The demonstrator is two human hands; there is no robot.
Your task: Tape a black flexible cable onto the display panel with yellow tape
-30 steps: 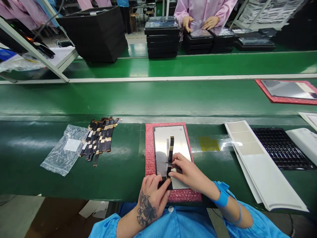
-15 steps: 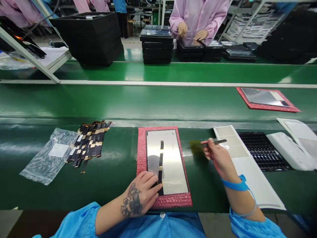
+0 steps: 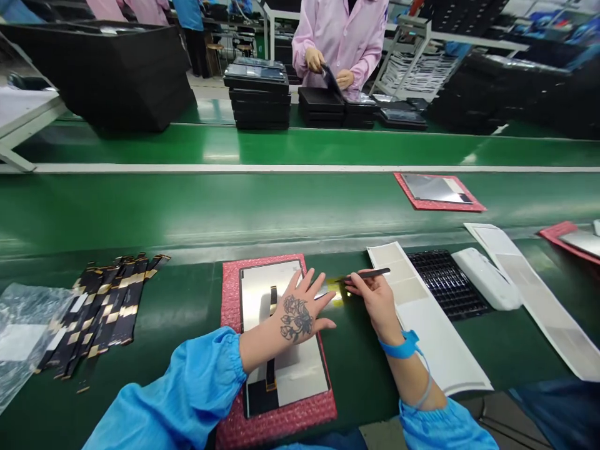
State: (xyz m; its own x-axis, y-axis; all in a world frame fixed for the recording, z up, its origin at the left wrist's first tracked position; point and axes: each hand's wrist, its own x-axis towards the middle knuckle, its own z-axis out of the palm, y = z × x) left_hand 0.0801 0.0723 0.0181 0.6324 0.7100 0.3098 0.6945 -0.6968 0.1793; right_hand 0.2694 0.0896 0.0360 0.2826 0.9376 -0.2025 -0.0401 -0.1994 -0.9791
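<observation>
My left hand [image 3: 300,312] is spread open, palm down, over a silver display panel [image 3: 302,375]. The panel rests on pink bubble wrap [image 3: 290,420], and a black flex cable [image 3: 270,373] lies along it, partly hidden by my forearm. In my right hand [image 3: 376,303] is a pair of dark tweezers [image 3: 377,272], pinched between thumb and fingers. Their tips reach a piece of yellow translucent film [image 3: 338,295] on the green bench, right of the panel. My left fingertips are close to that film; whether they touch it I cannot tell.
Several flex cables [image 3: 119,300] lie left beside a clear plastic bag [image 3: 28,331]. White sheets [image 3: 435,331], a black tray [image 3: 445,281] and a white device [image 3: 487,278] are on the right. Another wrapped panel [image 3: 435,187] lies farther back. Opposite, a person in pink handles black panels.
My left hand has left the cable's lower end, moved up and right, and spread its fingers. The tweezers have come to the yellow film. The view has shifted right.
</observation>
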